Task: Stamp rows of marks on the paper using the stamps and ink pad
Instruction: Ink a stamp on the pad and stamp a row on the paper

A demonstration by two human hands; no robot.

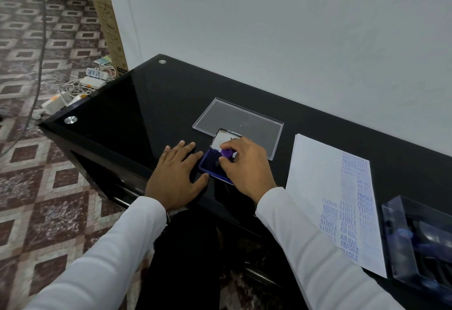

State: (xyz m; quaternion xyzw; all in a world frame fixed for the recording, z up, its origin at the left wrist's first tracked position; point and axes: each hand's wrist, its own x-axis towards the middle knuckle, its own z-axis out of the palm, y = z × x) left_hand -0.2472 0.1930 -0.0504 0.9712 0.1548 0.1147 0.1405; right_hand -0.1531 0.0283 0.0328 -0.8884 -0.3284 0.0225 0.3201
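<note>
White sleeves lead to both hands. Left hand lies flat, fingers spread, beside the ink pad. Right hand pinches a purple stamp onto it; stamped paper lies to its right, clear lid beyond.

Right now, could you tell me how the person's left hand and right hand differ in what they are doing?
The left hand lies flat with straight, spread fingers on the black table, its thumb by the ink pad; the right hand has curled fingers. The left hand holds nothing; the right hand grips a purple stamp over the ink pad. Both wear white sleeves and lie left of the paper.
</note>
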